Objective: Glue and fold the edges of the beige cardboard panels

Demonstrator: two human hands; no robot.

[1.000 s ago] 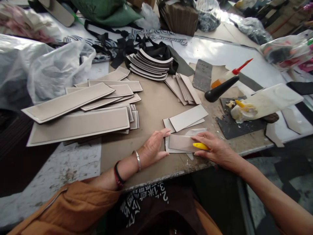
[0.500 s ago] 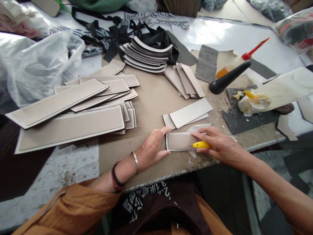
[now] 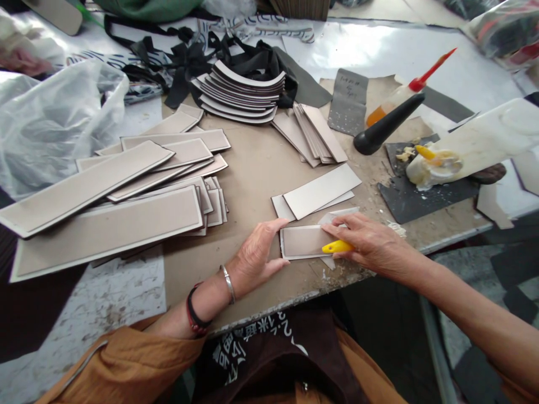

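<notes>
A small rectangular beige panel (image 3: 301,241) with a pale border lies near the table's front edge. At its left end, my left hand (image 3: 256,252) is open, thumb and fingers spread around the two corners. My right hand (image 3: 368,241) covers the right end, fingertips on the panel. A yellow tool handle (image 3: 337,247) with a hole in its tip sticks out of this hand; the tool's other end is hidden. A pale scrap (image 3: 328,262) shows beneath the panel. Just behind lie two light panels (image 3: 322,191), one partly over the other.
Long bordered panels (image 3: 109,224) are piled at left beside a clear plastic bag (image 3: 63,118). Curved pieces (image 3: 240,95) and narrow strips (image 3: 311,134) lie farther back. At right stand a red-tipped bottle (image 3: 385,101), a black cone-shaped object (image 3: 387,126) and a smeared white container (image 3: 475,146).
The whole view has shifted slightly, with most things appearing farther left. Both hands keep nearly the same hold and place at the small panel.
</notes>
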